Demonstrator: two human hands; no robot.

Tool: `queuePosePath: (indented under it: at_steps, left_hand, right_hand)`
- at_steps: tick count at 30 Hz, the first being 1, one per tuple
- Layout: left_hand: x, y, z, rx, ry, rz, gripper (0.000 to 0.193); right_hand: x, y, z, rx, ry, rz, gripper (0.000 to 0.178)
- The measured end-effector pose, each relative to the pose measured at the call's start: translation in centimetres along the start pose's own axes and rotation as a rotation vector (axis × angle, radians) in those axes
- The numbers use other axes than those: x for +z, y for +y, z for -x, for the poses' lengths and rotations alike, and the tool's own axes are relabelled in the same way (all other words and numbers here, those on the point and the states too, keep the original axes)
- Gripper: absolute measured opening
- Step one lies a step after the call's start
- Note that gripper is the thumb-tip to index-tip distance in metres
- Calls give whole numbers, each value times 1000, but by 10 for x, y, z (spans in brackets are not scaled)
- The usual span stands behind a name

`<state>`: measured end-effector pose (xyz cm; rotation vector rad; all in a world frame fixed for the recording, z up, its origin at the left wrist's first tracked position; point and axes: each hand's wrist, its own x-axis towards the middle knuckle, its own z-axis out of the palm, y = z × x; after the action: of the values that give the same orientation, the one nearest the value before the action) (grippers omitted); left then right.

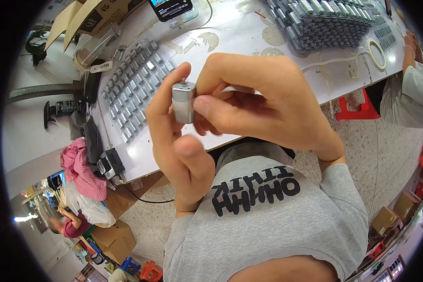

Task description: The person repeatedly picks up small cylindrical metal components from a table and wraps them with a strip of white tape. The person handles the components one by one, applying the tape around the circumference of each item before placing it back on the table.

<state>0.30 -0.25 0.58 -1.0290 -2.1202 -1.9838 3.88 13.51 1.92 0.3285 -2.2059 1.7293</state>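
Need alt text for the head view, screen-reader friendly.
A small silver motor-like part stands upright in a person's left hand, with the right hand close against its right side. Below them is a white table, with rows of similar metal parts at left, a phone at the far edge, and stacked metal parts at upper right.

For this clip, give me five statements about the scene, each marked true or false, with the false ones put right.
1. The left hand and the right hand are both at a silver motor. True.
2. The silver motor stands on the table. False: it is held up between the hands.
3. A phone shows near the picture's top edge. True.
4. The phone's screen is dark. False: it is lit.
5. A tape roll lies right of both hands. True.
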Motion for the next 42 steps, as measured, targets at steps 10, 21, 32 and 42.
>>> queuePosePath:
  at_steps: [10, 21, 32, 42]
  left_hand:
    - [1, 0, -1, -90, 42, -74, 41]
    - [3, 0, 0, -79, 26, -11, 40]
    - [-27, -10, -10, -203, -263, -198, 19]
    - [-31, -36, -1, -674, -376, 537, 16]
  right_hand:
    - [12, -1, 5, 262, 11, -260, 7]
    - [11, 2, 5, 208, 10, -417, 4]
    - [4, 14, 9, -55, 16, 222, 10]
    - [32, 21, 24, -690, -20, 799, 13]
